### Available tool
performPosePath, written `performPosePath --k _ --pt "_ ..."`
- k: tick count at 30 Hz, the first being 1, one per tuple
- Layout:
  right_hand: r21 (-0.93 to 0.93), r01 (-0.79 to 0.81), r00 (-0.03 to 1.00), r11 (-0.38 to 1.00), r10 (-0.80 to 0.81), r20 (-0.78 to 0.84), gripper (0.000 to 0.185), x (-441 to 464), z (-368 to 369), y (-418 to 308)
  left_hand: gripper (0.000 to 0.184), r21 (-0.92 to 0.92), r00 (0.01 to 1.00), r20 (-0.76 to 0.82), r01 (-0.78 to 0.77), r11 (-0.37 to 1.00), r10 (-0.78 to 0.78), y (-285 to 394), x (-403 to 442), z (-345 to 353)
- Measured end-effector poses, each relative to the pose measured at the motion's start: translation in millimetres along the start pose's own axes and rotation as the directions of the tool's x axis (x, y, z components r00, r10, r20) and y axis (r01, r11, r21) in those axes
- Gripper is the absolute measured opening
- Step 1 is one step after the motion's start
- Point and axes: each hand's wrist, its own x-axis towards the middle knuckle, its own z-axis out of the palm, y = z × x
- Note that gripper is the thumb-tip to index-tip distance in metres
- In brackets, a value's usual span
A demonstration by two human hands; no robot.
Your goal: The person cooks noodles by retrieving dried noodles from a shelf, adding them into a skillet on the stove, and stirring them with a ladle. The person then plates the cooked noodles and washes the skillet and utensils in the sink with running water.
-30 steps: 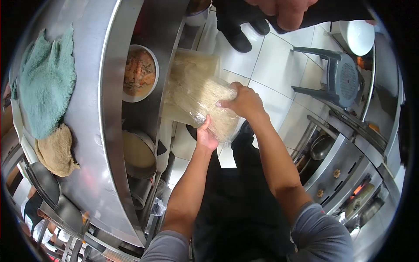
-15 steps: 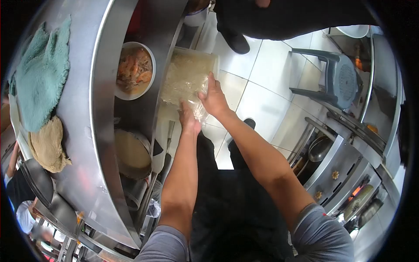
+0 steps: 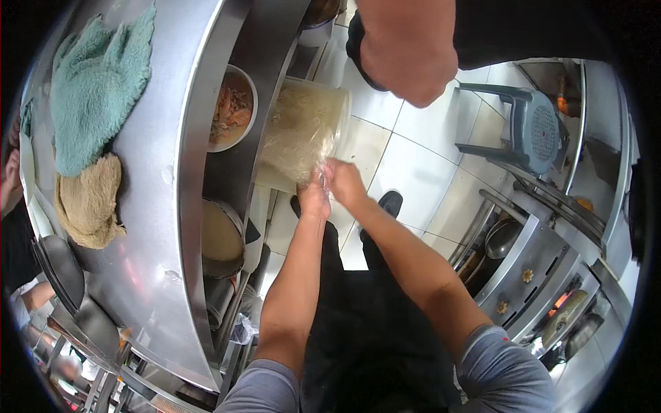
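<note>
A clear plastic bag (image 3: 297,141) of pale, thin strands, like noodles, lies in or over a translucent yellowish bin (image 3: 348,103) beside the steel counter. My left hand (image 3: 314,197) is closed on the gathered end of the bag. Close against it on the right, my right hand (image 3: 344,182) is also closed on the bunched plastic. The fingertips of both hands are partly hidden where they meet.
On the left, the steel counter (image 3: 155,206) holds a green cloth (image 3: 100,89) and a tan cloth (image 3: 88,199). Below its edge are a food bowl (image 3: 233,110) and a pot (image 3: 222,237). A grey stool (image 3: 537,131) stands right. A person's arm (image 3: 410,51) reaches in at the top.
Both hands have come together and closed on the bag's end; earlier they were spread around the bag. The bag has gone back over the bin. The other person's arm has come further into view.
</note>
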Motion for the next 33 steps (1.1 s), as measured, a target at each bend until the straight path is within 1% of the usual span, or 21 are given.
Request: performPosePath --k 2,3,5,7,9,10,11,13,14,16,19,20,21,22,23,24,26,28,29,31,33 --pt "-0.019 0.038 0.999 0.999 -0.038 0.028 0.014 23.7 -7.6 8.3 0.021 0.533 0.999 0.028 -0.047 0.845 0.039 7.3 -22.3 7.7" --pt "-0.034 0.076 0.996 0.997 -0.074 0.052 0.014 32.1 -9.3 8.9 0.021 0.537 0.999 0.021 -0.044 0.843 0.039 13.8 -19.2 8.2" --pt "-0.029 0.069 0.992 0.997 -0.065 0.11 0.018 32.0 -15.2 -5.8 0.023 0.86 0.978 0.152 -0.201 0.47 0.141 29.6 2.4 5.2" --pt "0.024 0.176 0.969 0.984 -0.178 0.169 0.019 21.5 -19.3 -17.2 0.028 0.863 0.989 0.125 -0.149 0.483 0.082 57.2 -23.9 25.3" --pt "0.071 0.234 0.952 0.97 -0.244 0.187 0.019 9.4 -23.4 -21.4 0.025 0.945 0.975 0.217 -0.223 0.239 0.053 53.0 -14.1 6.3" --pt "0.116 0.285 0.931 0.952 -0.303 0.204 0.02 5.5 -26.9 -20.2 0.023 0.888 0.924 0.381 -0.372 0.272 0.018 47.0 -21.9 1.8" --pt "0.117 0.284 0.931 0.952 -0.303 0.205 0.02 5.6 -30.9 -16.3 0.023 0.888 0.925 0.38 -0.37 0.272 0.018 44.6 -40.8 4.9" --pt "0.206 -0.126 0.987 0.97 0.101 0.128 0.027 14.2 -38.5 -1.7 0.022 0.806 0.808 0.581 -0.588 -0.067 -0.098 50.9 -86.4 23.3" --pt "0.407 -0.205 0.978 0.89 0.172 0.116 0.042 19.4 -39.2 5.2 0.022 0.806 0.808 0.581 -0.588 -0.066 -0.099 52.4 -95.4 22.8" --pt "0.273 -0.305 0.95 0.912 0.274 0.147 0.052 11.9 -30.1 2.7 0.021 0.724 0.768 0.552 -0.635 -0.27 -0.327 55.3 -109.0 20.7" --pt "0.215 -0.435 0.881 0.874 0.363 0.303 0.061 4.8 -35.6 -12.5 0.018 0.793 0.82 0.55 -0.572 -0.212 -0.155 56.5 -127.8 11.7" --pt "0.396 -0.45 0.875 0.8 0.307 0.374 0.053 5.0 -42.1 -19.1 0.018 0.792 0.82 0.552 -0.573 -0.213 -0.152 61.3 -131.9 7.5" --pt "0.555 -0.464 0.869 0.69 0.234 0.435 0.046 4.0 -46.8 -24.1 0.027 0.881 0.888 0.445 -0.41 0.236 -0.117 68.6 -135.7 1.3" --pt "0.619 -0.445 0.889 0.647 0.235 0.393 0.036 -2.2 -49.7 -20.4 0.049 0.753 0.934 0.326 -0.166 0.637 -0.143 75.1 -139.0 -4.7" --pt "0.619 -0.444 0.889 0.648 0.234 0.393 0.036 -14.1 -43.8 -14.1 0.074 0.44 0.948 0.226 0.104 0.892 -0.223 78.0 -140.8 -7.5" --pt "0.571 -0.349 0.916 0.743 0.143 0.375 0.037 -30.5 -36.4 -9.2 0.097 0.44 0.908 0.35 0.057 0.896 -0.23 74.4 -137.6 -13.2" --pt "0.514 -0.245 0.928 0.822 0.046 0.369 0.037 -55.7 -33.7 -10.2 0.095 0.311 0.886 0.395 0.119 0.943 -0.242 63.1 -124.2 -23.8" --pt "0.523 -0.553 0.765 0.649 0.145 0.628 0.04 -69.0 -42.9 -15.4 0.087 0.19 0.884 0.412 0.151 0.97 -0.219 56.5 -122.1 -16.3" --pt "0.519 -0.551 0.764 0.654 0.143 0.629 0.04 -66.0 -57.2 -19.7 0.087 0.184 0.884 0.415 0.149 0.972 -0.214 50.1 -118.5 -19.0" --pt "0.399 -0.693 0.58 0.6 0.135 0.804 0.047 -59.7 -96.3 -19.0 0.077 0.418 0.926 0.344 -0.002 0.908 -0.157 37.2 -113.1 -25.7" --pt "0.275 -0.767 0.472 0.579 0.22 0.854 0.066 -50.2 -119.7 3.4 0.061 0.56 0.951 0.301 -0.238 0.793 0.073 23.9 -130.6 -26.8"
